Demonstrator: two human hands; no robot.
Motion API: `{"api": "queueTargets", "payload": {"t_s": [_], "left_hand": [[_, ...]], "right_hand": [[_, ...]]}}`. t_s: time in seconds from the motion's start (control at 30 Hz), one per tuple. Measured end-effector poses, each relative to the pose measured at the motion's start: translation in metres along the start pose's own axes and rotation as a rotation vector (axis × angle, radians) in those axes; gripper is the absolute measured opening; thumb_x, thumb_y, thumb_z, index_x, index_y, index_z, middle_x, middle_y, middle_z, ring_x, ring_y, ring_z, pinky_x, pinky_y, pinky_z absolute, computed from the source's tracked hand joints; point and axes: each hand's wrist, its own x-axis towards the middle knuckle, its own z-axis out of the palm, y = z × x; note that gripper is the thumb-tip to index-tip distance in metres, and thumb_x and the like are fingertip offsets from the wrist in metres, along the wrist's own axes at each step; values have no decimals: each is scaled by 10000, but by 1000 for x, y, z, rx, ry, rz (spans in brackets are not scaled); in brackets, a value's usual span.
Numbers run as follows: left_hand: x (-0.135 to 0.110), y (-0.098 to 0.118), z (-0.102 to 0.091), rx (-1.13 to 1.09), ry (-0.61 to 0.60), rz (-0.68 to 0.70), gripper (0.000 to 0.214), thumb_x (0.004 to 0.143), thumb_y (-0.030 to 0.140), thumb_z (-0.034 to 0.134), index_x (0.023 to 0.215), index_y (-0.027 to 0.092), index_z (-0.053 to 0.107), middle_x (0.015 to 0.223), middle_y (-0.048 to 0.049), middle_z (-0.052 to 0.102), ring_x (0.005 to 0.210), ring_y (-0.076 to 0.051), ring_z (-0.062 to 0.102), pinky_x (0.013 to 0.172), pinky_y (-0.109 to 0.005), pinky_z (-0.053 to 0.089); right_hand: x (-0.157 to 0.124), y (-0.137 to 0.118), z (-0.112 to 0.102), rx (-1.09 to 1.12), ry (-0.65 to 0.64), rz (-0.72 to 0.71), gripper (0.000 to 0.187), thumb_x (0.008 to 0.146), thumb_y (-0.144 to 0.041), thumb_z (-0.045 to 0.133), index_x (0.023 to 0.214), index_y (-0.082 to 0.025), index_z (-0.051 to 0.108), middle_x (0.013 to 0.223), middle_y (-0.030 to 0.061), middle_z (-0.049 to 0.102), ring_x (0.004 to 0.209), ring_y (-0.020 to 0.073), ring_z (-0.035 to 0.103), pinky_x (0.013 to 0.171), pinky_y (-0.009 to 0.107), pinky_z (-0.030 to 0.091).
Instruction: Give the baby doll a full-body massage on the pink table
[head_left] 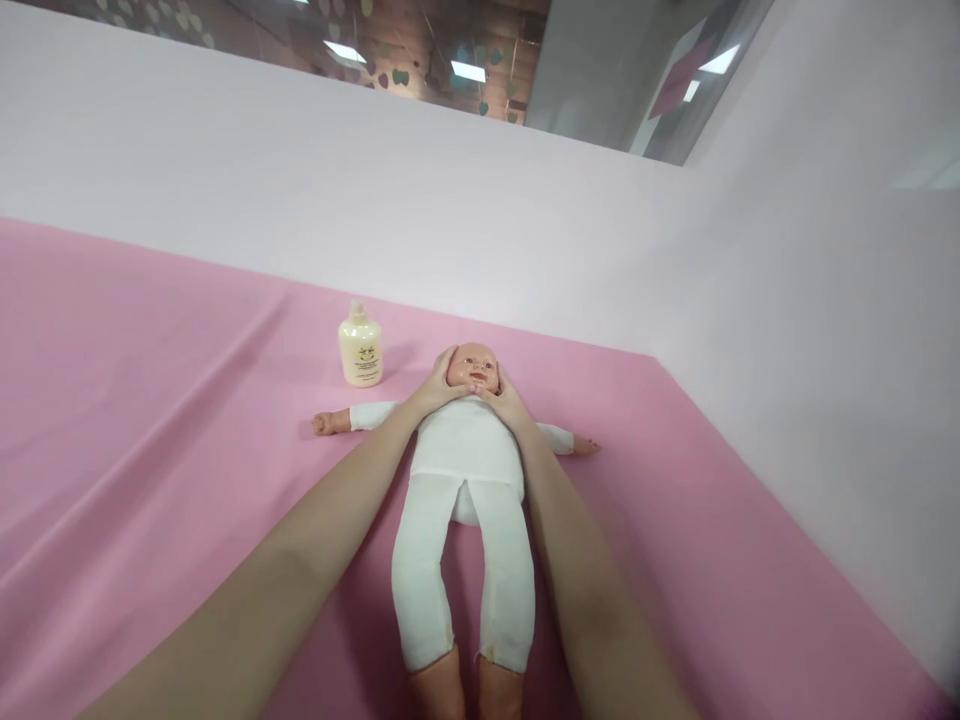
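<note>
A baby doll (469, 440) in white cloth lies on its back, its head toward the wall and its arms spread to the sides. My left hand (439, 388) cups the left side of its head, with the fingers partly hidden behind it. Around the other side of the head curves my right hand (508, 398). Both thumbs meet on the doll's chin. My forearms reach in along either side of the doll's body.
A pale yellow pump bottle (361, 350) with a dark label stands upright beyond the doll's left-hand arm. Under everything is a creased pink sheet (150, 400). White walls (375, 220) border it behind and at right, with a window (420, 50) above.
</note>
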Motion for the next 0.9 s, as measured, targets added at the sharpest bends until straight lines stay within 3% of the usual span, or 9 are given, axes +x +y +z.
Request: {"api": "queueTargets", "payload": {"t_s": [0.2,0.4,0.53,0.7,0.9], "left_hand": [[0,7,-3,-65,-31,-56,1245,598,444,905,1619,181,241,1687,-170,225,1581,-350,211,1298,-439,224],[0,9,-10,-150,-136,-139,1309,604,384,930,1653,272,155,1728,-121,152,1585,-342,214,1287,-445,267],[-2,12,-11,-210,-133,-173,1290,603,337,920,1654,295,172,1731,-93,162,1578,-349,240,1283,-455,283],[1,8,-7,-272,-102,-181,1150,633,258,805,1636,338,248,1715,-29,233,1569,-355,268,1287,-485,283],[6,-1,-7,-382,-130,-231,1087,653,259,586,1657,333,177,1671,-12,345,1472,-326,458,1233,-492,387]], "right_hand": [[-2,-4,-1,45,-21,73,1330,663,-424,921,1671,-191,86,1591,132,468,1447,288,497,1221,412,414],[6,5,-3,130,-37,83,1370,609,-357,917,1671,-191,67,1584,133,479,1436,288,510,1220,421,409],[9,8,-3,146,-19,98,1242,618,-282,833,1663,-218,166,1615,69,446,1456,276,482,1240,401,377],[8,6,1,252,-17,85,1047,666,-240,655,1637,-244,265,1516,25,569,1385,261,557,1214,441,409],[15,9,4,404,11,121,1037,602,-196,568,1612,-212,333,1381,37,677,1263,269,653,1169,454,455]]}}
